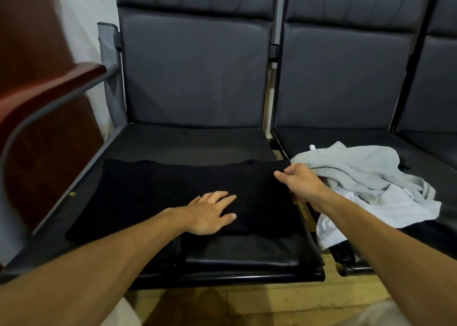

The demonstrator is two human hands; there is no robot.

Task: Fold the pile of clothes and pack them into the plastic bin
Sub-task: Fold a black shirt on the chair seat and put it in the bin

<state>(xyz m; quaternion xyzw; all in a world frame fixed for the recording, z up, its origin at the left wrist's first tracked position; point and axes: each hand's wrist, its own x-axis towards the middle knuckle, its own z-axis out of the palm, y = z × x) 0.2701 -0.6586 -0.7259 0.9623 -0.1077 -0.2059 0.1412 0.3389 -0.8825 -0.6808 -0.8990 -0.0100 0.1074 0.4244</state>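
Note:
A black garment [153, 192] lies spread flat on the left seat of a row of dark chairs. My left hand [212, 213] rests palm down on its near right part, fingers apart. My right hand [300, 182] pinches the garment's far right corner between thumb and fingers. A crumpled pile of light grey and white clothes [366, 179] lies on the seat to the right, just behind my right hand. No plastic bin is in view.
The seats have dark padded backrests [195, 73] and a metal frame. A curved reddish wooden armrest [49, 88] stands at the left. Wooden floor [235, 306] shows below the seat's front edge.

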